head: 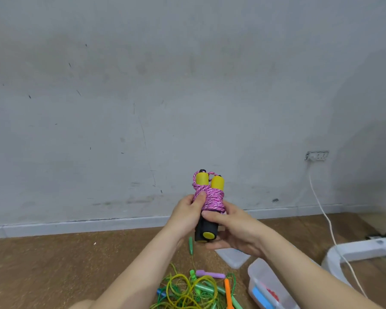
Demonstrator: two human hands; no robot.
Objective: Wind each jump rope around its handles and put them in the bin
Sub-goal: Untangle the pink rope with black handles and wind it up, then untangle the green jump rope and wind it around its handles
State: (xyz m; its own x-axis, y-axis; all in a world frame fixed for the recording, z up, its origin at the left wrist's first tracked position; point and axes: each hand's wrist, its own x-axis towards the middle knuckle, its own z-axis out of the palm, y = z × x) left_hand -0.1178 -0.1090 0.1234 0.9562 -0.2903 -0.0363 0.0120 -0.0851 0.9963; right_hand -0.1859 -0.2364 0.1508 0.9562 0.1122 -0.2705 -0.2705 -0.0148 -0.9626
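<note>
I hold a pink jump rope (210, 199) upright in front of me, its cord wound many times around two black foam handles with yellow ends. My left hand (188, 214) grips the bundle from the left, thumb pressed on the coils. My right hand (230, 228) wraps the lower handles from the right, fingers under the yellow end cap. On the floor below lies a tangle of loose jump ropes (187, 291) in green, yellow, purple and orange. A clear plastic bin (257, 272) stands at the lower right with something blue and red inside.
The bin's clear lid (232, 256) lies flat on the brown floor beyond the bin. A white cable (325, 219) runs from a wall socket down to a white device (361, 249) at the right. A grey wall stands close ahead.
</note>
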